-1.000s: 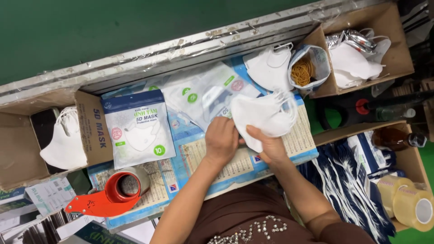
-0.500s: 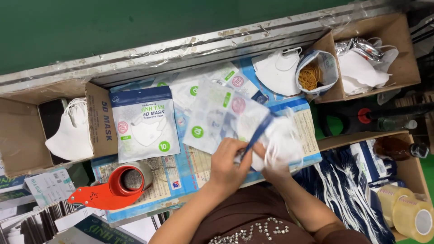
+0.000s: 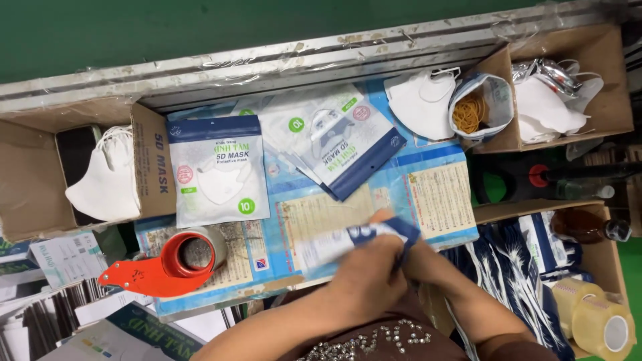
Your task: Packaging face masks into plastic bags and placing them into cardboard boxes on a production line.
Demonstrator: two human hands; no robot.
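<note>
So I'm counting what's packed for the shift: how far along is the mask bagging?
One filled pouch lies flat near the tape dispenser. Both hands, left and right, hold a blurred blue-and-white pouch; whether it is sealed cannot be told. Left: empty pouches fanned out, loose masks in the left box, more in the right box.

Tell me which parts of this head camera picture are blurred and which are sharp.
Head view: the left hand and the pouch it grips are smeared by motion, and the right hand is mostly hidden behind them. The tape dispenser, the flat mask pack and the rubber bands are sharp. Lighting is even, with soft shadows.
</note>
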